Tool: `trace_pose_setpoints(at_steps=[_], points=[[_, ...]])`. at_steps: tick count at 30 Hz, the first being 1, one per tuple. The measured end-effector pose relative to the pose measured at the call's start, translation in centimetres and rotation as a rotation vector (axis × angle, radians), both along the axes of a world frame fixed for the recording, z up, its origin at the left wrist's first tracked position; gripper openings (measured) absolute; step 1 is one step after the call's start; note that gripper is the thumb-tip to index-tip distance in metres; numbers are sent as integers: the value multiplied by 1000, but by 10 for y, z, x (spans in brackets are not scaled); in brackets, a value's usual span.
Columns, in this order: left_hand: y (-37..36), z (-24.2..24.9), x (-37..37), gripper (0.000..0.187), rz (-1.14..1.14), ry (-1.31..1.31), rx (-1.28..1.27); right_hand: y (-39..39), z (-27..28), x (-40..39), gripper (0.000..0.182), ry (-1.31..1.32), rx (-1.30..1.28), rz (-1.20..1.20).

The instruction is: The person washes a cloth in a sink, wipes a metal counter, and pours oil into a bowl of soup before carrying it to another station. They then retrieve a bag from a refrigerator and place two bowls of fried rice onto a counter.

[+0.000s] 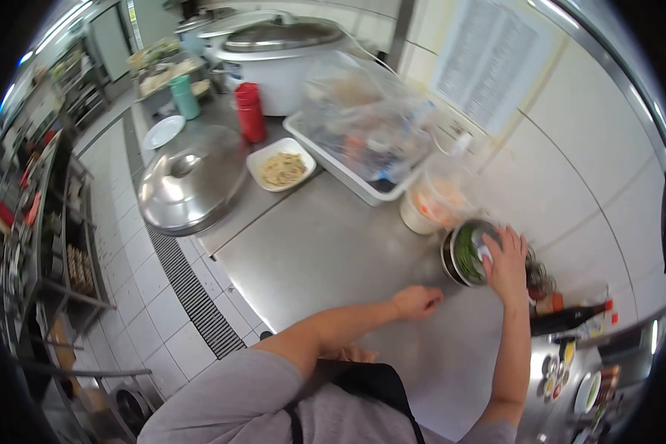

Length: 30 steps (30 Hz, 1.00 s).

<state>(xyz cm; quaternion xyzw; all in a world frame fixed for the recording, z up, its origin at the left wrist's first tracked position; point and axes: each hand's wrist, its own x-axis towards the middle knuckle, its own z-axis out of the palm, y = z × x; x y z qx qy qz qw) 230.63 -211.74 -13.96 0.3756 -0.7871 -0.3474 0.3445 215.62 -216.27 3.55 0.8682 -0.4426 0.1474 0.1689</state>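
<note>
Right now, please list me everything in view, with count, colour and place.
Counter: 1, grey, centre
Domed lid: 1, silver, left
Plate: 1, white, behind lid
Cup: 1, green, behind plate
Cooker: 1, white, back
Container: 1, red, before cooker
Food dish: 1, white, beside lid
Bagged tray: 1, white, by wall
Greens bowl: 1, silver, under right hand
Notice: white, wall, sheets uncertain
Shelving: grey, far left, count unclear
Smaller items: too blurred
Hands: 2, bare; left over counter, right at bowl

Steel ctr (318, 251) w/ mtl bowl (447, 262), lg lid (176, 191), wht dish (268, 186), red btl (251, 115).
</note>
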Motion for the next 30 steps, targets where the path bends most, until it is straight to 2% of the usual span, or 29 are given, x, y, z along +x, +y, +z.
trace_pose_setpoints(at_steps=[4, 6, 7, 9, 10, 12, 14, 15, 16, 17, 18, 20, 24, 26, 28, 30], points=[[-2, -6, 2, 19, -17, 150, 31, 41, -5, 46, 14, -174, -8, 252], [-3, -8, 6, 19, 73, 308, 133, 59, -15, 68, 11, -212, 17, 331], [-5, -11, 14, 19, 86, 308, 119, 67, -22, 78, 9, -290, 85, 323], [-2, -12, 34, 23, -115, 218, 514, 84, -35, 95, 8, -365, 154, 327], [5, -11, 48, 23, -103, 218, 507, 92, -40, 102, 8, -467, 226, 287], [34, 4, 95, 27, -123, 191, 261, 105, -54, 113, 8, -566, 298, 262], [55, 13, 141, 31, -134, 224, 324, 115, -70, 121, 14, -670, 335, 268], [71, 26, 165, 32, -52, 235, 397, 122, -73, 122, 14, -669, 339, 283], [87, 35, 188, 33, 27, 246, 474, 132, -74, 120, 13, -513, 481, 239], [99, 34, 207, 32, 112, 246, 443, 141, -74, 118, 12, -353, 620, 188], [112, 34, 223, 32, 190, 245, 416, 151, -71, 115, 12, -356, 634, 185], [137, 42, 249, 30, 276, 321, 487, 171, -66, 107, 14, 198, 1042, 93], [165, 51, 257, 30, 302, 372, 531, 200, -100, 101, 14, 101, 978, 65], [165, 63, 243, 30, 225, 403, 705, 188, -117, 97, 16, -104, 1053, 89], [161, 54, 210, 31, 167, 427, 641, 184, -106, 117, 14, -655, 1027, 124], [159, 51, 182, 33, 138, 452, 577, 186, -86, 154, 15, -879, 735, 351]])
